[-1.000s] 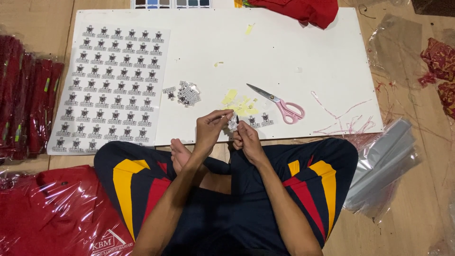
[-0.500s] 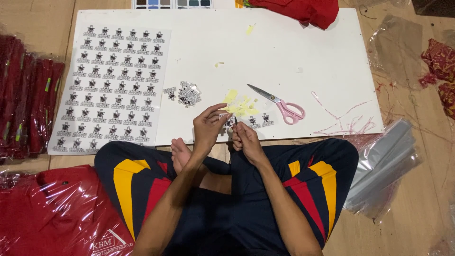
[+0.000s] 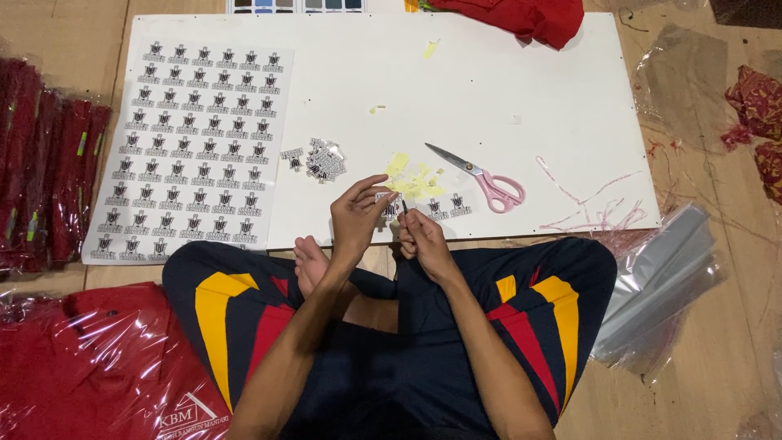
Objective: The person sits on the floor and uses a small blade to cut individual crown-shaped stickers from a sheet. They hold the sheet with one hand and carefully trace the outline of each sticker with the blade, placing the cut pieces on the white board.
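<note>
1. At nine o'clock, a sticker sheet [image 3: 189,147] lies flat on the white board [image 3: 521,90].
2. A small pile of cut stickers [image 3: 322,160] sits just beside it.
3. Near six o'clock, the left hand [image 3: 355,218] pinches one small sticker [image 3: 391,205] at the board's near edge.
4. The right hand [image 3: 423,240] grips the same sticker, fingertips touching.
5. At three o'clock, pink-handled scissors [image 3: 482,178] rest beside yellow scraps [image 3: 414,181].

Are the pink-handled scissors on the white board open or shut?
Shut: the scissors lie flat on the white board, blades together in one point, untouched.
</note>
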